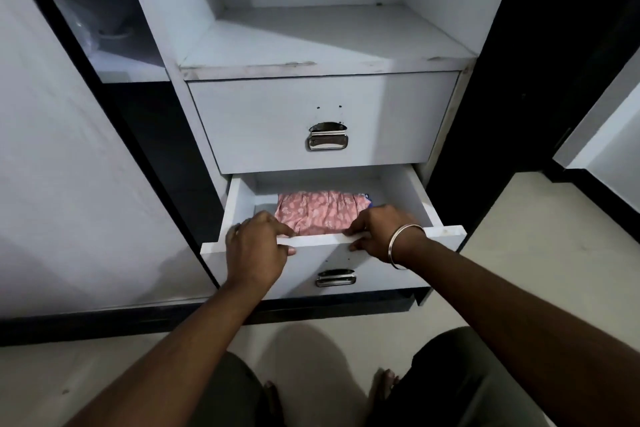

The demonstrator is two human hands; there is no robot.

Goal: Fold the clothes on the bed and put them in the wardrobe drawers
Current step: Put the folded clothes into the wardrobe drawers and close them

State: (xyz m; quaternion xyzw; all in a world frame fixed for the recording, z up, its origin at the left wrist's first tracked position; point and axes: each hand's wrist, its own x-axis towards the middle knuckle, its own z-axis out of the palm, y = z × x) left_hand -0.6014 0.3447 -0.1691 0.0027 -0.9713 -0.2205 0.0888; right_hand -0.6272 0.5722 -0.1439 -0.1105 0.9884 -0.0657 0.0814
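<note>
The lower wardrobe drawer [440, 232] stands pulled out. Inside lies a folded pink patterned garment [317, 210], with a bit of blue cloth showing behind its right end. My left hand [254, 250] grips the drawer's front edge on the left, fingers over the top and thumb on the front face. My right hand [375, 229], with a metal bangle on the wrist, grips the same edge to the right of centre. Between my hands the garment's near edge meets the drawer front.
The upper drawer [277, 125] is closed, with a metal handle [328, 140]. A bare white shelf [325, 42] sits above it. White wardrobe doors stand open on the left [62, 184] and right [609, 135]. My knees and bare feet are on the pale floor [554, 270] below.
</note>
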